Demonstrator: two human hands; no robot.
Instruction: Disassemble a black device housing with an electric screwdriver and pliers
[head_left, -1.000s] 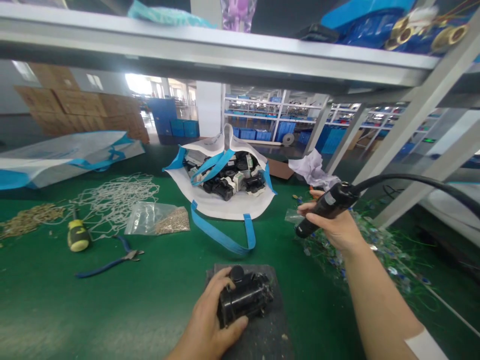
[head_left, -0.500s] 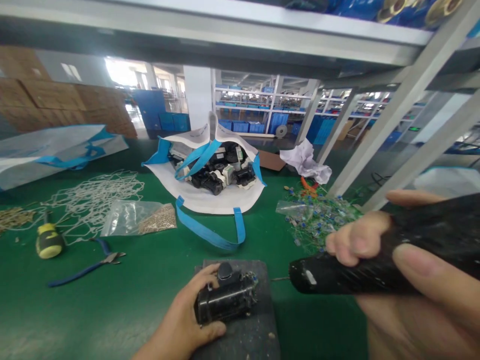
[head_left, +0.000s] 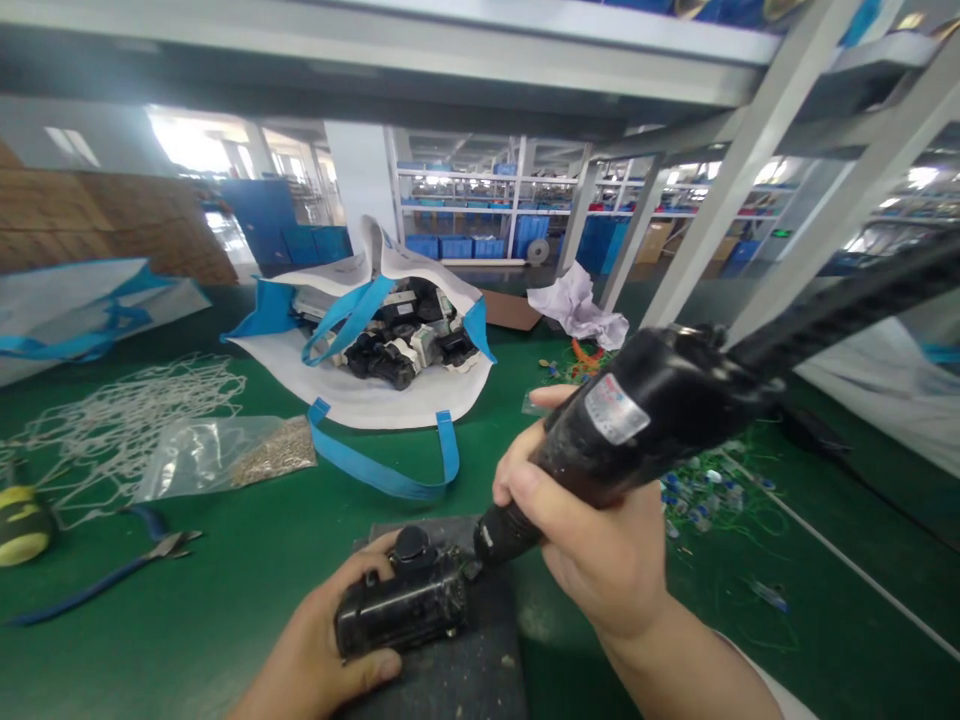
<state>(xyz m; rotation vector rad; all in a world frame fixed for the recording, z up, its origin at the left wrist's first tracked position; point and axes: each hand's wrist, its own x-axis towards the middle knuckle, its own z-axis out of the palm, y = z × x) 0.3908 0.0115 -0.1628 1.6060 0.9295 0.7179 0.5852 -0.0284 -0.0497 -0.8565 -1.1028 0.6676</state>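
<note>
Broadly, the green worktop runs from near to far under a grey shelf frame, with a white bag with blue straps full of black and white parts lying open at the far middle. Left of it lie a net of white cord and a clear packet of small metal bits, with blue-handled pliers nearer.

At the near middle a dark mat carries a small black part. The left hand has its grip closed around that part, pinning it to the mat. The right hand is wrapped around a black power screwdriver, its tip touching the part's right end.

The step looks like driving or loosening a fastener; the next move calls for holding the tip square and the part steady.
</note>
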